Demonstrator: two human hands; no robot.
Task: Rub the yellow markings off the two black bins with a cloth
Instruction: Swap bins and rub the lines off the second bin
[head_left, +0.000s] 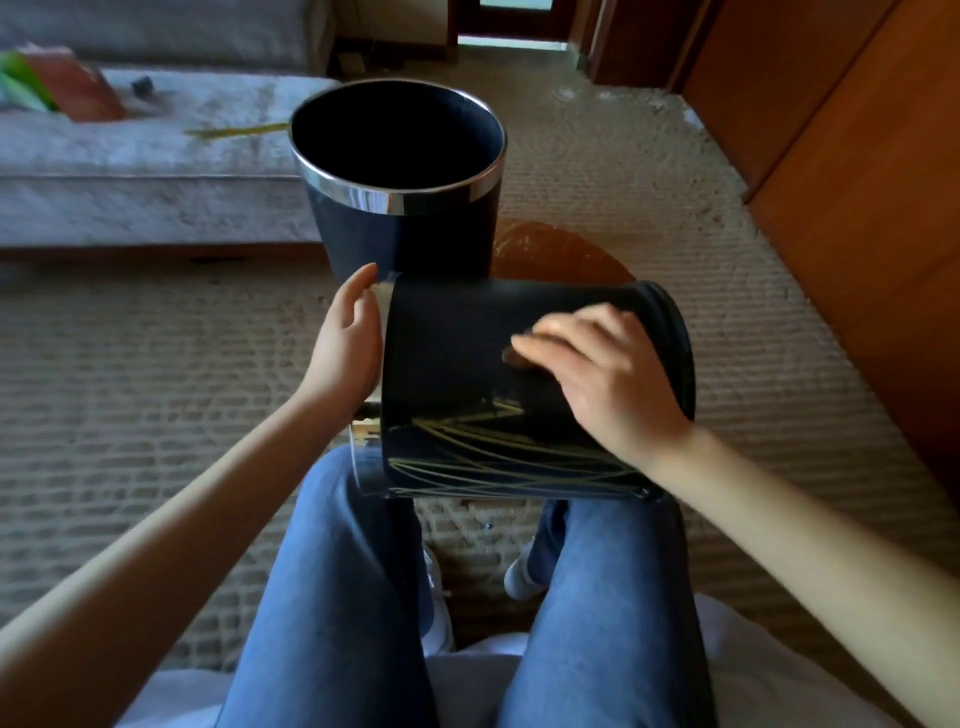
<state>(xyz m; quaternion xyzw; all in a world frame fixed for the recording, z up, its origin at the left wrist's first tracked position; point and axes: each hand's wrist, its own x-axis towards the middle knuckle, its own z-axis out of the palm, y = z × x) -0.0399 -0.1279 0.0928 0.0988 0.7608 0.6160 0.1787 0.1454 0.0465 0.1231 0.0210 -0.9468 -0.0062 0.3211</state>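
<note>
Across the floor runs a ribbed, woven beige carpet (156, 364), with a plush grey sofa (145, 171) off to the left and warm wooden cabinet fronts (857, 182) down the right. A doorway (511, 23) shows at the far end. Dead centre stands the upright bin (400, 208), a round matte black tub with a shiny chrome band at its mouth. Just behind it peeks a glossy brown round top (566, 254).

Closer in, the second bin (467, 338) lies on its side across knees in blue jeans (337, 571), mouth to the left. Yellow markings (498, 452), thin looping lines, cross its near side. The left hand (350, 338) lies flat against the chrome rim, fingers straight. The right hand (597, 374) rests on top of the black wall, fingers bent and blurred. There's a dark patch under the fingertips, but I can't tell if it pinches anything.
</note>
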